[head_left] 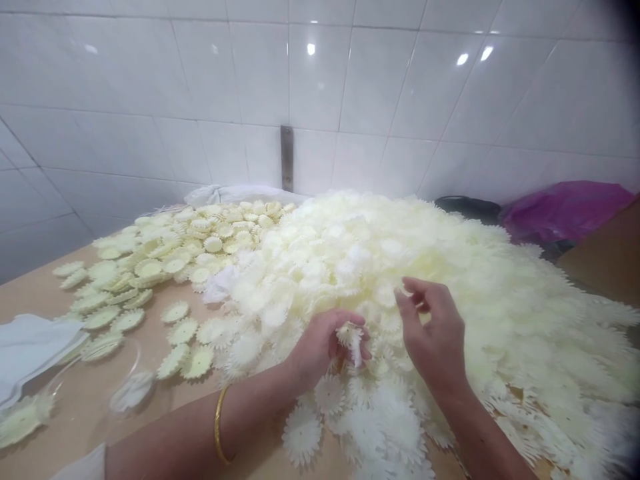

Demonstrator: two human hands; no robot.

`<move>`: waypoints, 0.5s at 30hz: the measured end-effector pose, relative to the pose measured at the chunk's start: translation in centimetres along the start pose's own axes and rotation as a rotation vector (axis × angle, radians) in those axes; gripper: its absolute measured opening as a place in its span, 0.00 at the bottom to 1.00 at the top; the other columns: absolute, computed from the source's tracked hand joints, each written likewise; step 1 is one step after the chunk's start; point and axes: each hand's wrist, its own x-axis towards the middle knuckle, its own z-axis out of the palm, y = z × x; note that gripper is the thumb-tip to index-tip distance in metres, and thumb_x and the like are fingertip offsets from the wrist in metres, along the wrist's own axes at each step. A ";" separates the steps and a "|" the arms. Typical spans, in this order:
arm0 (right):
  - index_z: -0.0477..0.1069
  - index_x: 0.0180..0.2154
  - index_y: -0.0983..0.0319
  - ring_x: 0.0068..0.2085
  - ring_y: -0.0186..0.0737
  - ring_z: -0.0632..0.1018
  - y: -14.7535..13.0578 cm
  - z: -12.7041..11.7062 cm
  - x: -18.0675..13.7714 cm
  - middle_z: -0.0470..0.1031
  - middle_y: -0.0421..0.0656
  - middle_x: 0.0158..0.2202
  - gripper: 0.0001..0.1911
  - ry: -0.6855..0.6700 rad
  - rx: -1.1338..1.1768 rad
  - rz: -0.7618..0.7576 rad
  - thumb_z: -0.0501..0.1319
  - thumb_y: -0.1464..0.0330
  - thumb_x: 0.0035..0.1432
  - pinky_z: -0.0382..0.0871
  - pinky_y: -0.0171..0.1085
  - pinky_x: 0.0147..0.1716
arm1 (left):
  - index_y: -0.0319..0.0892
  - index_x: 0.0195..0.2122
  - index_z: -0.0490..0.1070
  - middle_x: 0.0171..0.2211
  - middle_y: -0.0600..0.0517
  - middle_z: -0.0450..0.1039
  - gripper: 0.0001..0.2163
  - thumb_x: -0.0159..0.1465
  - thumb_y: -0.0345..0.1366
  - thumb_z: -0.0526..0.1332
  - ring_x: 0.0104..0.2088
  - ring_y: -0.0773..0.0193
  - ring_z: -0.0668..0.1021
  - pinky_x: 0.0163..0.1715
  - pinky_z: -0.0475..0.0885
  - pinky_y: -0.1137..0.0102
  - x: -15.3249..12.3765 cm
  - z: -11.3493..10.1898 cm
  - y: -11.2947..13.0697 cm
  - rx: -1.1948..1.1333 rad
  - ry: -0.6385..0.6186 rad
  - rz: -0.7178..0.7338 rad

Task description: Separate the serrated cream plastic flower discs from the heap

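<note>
While the left hand holds a small pale flower, the right hand bends over the flower pile; I can't tell if it's gripping anything.

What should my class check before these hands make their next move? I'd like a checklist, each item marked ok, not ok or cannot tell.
1. Left hand has a grip: ok, it holds a small flower.
2. Number of layers in that flower: cannot tell, the fingers partly hide it.
3. Right hand free: ok, nothing shows between its thumb and fingers.
4. Pile near both hands: ok, it spreads around them.
5. Stacks kept apart from the pile: not ok, the two meet at their edges.
6. Bracelet clear of the pile: ok, it sits back on the left forearm.
</note>
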 end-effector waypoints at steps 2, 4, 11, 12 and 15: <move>0.67 0.35 0.61 0.33 0.38 0.69 -0.4 0.0 -0.1 0.68 0.44 0.34 0.06 -0.057 0.038 -0.042 0.54 0.67 0.57 0.64 0.37 0.33 | 0.38 0.33 0.69 0.30 0.48 0.71 0.09 0.54 0.34 0.54 0.25 0.65 0.75 0.25 0.69 0.71 0.0 0.0 -0.1 0.077 0.023 -0.012; 0.66 0.32 0.61 0.34 0.38 0.69 -0.8 0.0 -0.2 0.68 0.43 0.32 0.05 -0.112 0.083 -0.067 0.53 0.68 0.57 0.64 0.36 0.33 | 0.38 0.35 0.69 0.30 0.49 0.71 0.10 0.53 0.31 0.52 0.24 0.65 0.76 0.27 0.70 0.70 0.0 -0.1 -0.5 0.169 0.052 0.005; 0.65 0.28 0.61 0.31 0.37 0.69 -1.0 0.5 -0.5 0.67 0.41 0.27 0.08 -0.269 0.159 -0.092 0.52 0.69 0.58 0.63 0.35 0.31 | 0.39 0.42 0.63 0.26 0.50 0.71 0.14 0.56 0.38 0.57 0.25 0.63 0.77 0.27 0.71 0.69 0.1 -0.3 -0.7 0.146 0.095 0.060; 0.65 0.27 0.61 0.30 0.36 0.69 -1.0 0.5 -0.6 0.67 0.41 0.26 0.08 -0.273 0.163 -0.091 0.52 0.69 0.58 0.62 0.35 0.30 | 0.39 0.42 0.63 0.25 0.51 0.71 0.14 0.56 0.39 0.58 0.25 0.62 0.77 0.26 0.70 0.70 0.1 -0.3 -0.6 0.131 0.103 0.053; 0.64 0.26 0.62 0.29 0.35 0.68 -1.0 0.6 -0.6 0.66 0.40 0.26 0.08 -0.276 0.180 -0.091 0.53 0.69 0.57 0.62 0.34 0.29 | 0.39 0.37 0.62 0.23 0.51 0.70 0.13 0.54 0.39 0.61 0.24 0.62 0.77 0.24 0.69 0.71 0.1 -0.3 -0.3 0.093 0.129 0.009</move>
